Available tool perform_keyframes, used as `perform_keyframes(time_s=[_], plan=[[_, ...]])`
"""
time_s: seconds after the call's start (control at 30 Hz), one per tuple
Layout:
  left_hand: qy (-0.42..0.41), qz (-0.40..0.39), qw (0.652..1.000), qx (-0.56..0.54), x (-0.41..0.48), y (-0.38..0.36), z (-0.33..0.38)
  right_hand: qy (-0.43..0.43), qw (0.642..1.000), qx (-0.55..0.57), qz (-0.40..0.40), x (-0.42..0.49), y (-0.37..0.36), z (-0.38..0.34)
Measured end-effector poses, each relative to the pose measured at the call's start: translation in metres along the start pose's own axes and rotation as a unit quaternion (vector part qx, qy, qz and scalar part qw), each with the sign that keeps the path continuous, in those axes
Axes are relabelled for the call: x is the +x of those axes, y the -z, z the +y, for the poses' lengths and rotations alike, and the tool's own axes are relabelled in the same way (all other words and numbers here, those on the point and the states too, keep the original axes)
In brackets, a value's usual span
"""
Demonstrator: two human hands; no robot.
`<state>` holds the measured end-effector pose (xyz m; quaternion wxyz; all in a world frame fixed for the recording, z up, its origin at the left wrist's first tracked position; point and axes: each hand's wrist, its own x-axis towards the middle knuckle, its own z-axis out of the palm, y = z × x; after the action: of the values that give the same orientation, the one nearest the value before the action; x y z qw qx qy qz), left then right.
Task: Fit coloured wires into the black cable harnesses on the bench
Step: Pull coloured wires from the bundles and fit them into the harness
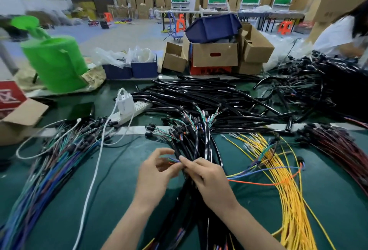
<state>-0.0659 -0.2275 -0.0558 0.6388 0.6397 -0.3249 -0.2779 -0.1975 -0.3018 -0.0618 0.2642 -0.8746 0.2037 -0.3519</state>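
- Step: your left hand [157,172] and right hand [209,178] both pinch coloured wire ends [173,161] beside the black harness bundle [199,146] on the bench [119,200].
- Next, I judge: align one end, seat it squarely.

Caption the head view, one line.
At the green bench, the left hand and right hand pinch blue and orange wire ends over the black harness bundle, yellow wires alongside.

Yellow wires [288,200], black harnesses [199,146], dark green bench [119,190], bright green bucket [55,62].
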Motion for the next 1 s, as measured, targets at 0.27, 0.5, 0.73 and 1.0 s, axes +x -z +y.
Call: perform_keyframes(time_s=[0.27,0.5,0.73,1.0], plan=[[0.016,0.145,0.973,-0.179,-0.009,-0.015,-0.008,-0.031,0.999,0.022,0.033,-0.005,0.0,-0.002],[0.016,0.141,0.976,-0.163,-0.011,-0.019,-0.012,-0.03,0.998,0.018,0.051,-0.005,-0.001,-0.001],[0.002,0.117,0.989,-0.092,-0.012,-0.019,-0.012,-0.019,0.996,0.021,0.084,-0.007,-0.002,0.0],[-0.072,0.071,0.995,0.0,-0.018,-0.014,0.0,-0.019,0.995,0.02,0.094,-0.009,0.001,0.0]])
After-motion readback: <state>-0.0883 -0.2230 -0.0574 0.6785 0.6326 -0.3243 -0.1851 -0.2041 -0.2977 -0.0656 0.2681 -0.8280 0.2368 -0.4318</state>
